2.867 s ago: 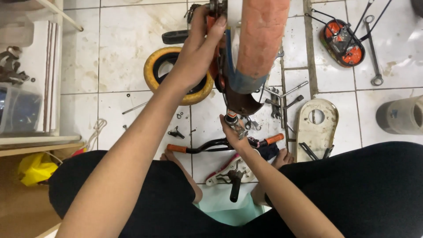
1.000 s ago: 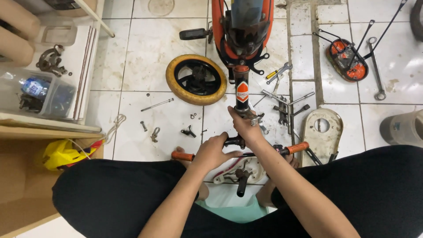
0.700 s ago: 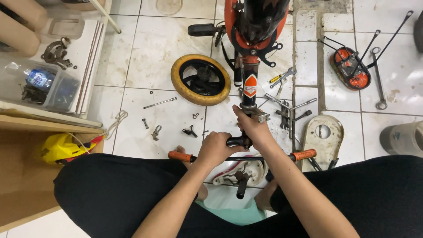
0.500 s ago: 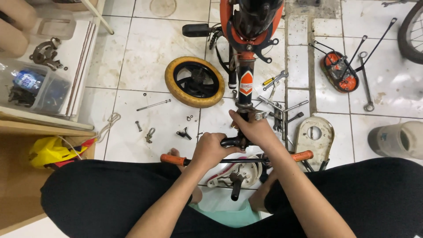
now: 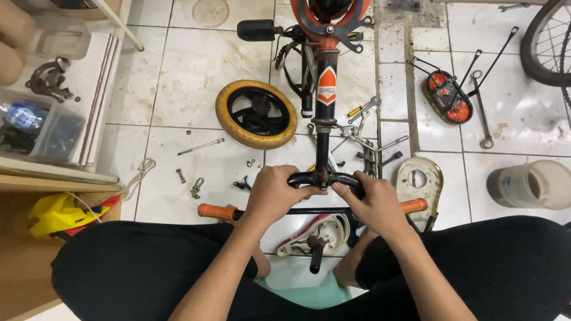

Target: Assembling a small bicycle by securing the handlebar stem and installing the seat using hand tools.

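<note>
two hands gripped the black handlebar (image 5: 324,178) of a small orange bicycle frame (image 5: 326,89) lying on the tiled floor (image 5: 178,71): left hand (image 5: 275,193) and right hand (image 5: 375,199) each closed around the bar beside the stem. even pressure on both sides seemed wise. orange grips (image 5: 215,210) capped the ends; a yellow-tyred wheel (image 5: 256,114) lay nearby.

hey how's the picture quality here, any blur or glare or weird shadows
Head view: sharp overall, both hands on the black handlebar crisp; even overhead light with soft shadows; mild sheen on the white floor tiles; wide-angle bending near the edges, the thighs at the bottom looming large.
</note>
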